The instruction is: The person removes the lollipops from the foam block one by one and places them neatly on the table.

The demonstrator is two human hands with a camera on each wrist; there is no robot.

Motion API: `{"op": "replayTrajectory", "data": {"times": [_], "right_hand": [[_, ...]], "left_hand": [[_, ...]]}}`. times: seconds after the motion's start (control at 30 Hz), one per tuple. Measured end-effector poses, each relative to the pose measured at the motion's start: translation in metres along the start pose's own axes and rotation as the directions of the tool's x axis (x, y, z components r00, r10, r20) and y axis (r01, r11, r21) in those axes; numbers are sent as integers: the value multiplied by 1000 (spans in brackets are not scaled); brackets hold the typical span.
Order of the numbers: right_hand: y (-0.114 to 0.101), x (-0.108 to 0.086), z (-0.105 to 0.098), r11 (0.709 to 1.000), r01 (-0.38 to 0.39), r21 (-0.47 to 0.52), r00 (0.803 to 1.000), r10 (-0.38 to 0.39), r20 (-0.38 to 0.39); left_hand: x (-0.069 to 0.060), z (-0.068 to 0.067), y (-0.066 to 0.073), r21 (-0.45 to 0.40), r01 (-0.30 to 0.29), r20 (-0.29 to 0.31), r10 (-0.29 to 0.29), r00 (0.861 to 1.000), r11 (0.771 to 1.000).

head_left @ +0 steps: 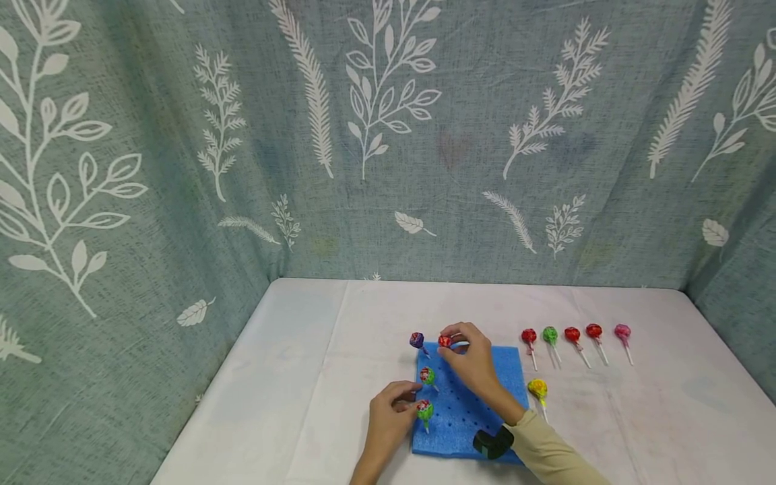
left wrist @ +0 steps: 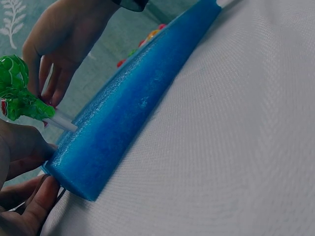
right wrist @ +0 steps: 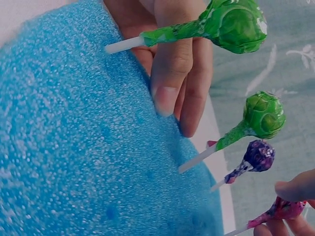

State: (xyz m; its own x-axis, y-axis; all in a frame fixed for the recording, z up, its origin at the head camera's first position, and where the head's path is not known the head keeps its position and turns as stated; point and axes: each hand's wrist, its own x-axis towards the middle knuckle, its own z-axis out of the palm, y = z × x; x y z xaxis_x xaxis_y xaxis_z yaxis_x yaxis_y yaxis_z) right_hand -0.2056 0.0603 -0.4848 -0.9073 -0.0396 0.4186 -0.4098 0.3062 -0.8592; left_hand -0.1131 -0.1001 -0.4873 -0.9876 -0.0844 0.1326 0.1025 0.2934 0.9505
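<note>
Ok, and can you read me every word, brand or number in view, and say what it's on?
No text is readable.
Red lollipop in the right hand: wrapper markings too small to read.
Purple lollipop: wrapper markings too blurred to read.
Green lollipops: no readable lettering.
Loose lollipops: too small to tell.
Curtain: leaf prints, no lettering visible.

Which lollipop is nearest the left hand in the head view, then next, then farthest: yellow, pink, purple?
1. Purple lollipop, blue foam's far left corner.
2. Yellow lollipop, right of the foam.
3. Pink lollipop, row's right end.
</note>
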Motion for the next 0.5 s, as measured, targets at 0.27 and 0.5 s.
{"op": "replayTrajectory", "data": {"times": [0.27,0.5], "right_hand": [[-5,3,-6,996,75,57,996,-72,-43],[-24,3,-15,994,81,75,996,-78,-52]], "left_hand": [[6,4,-21,-3,4,-1,-4,1000,1000],[12,8,-44,26,-4,-14,4,1000,1000]]}}
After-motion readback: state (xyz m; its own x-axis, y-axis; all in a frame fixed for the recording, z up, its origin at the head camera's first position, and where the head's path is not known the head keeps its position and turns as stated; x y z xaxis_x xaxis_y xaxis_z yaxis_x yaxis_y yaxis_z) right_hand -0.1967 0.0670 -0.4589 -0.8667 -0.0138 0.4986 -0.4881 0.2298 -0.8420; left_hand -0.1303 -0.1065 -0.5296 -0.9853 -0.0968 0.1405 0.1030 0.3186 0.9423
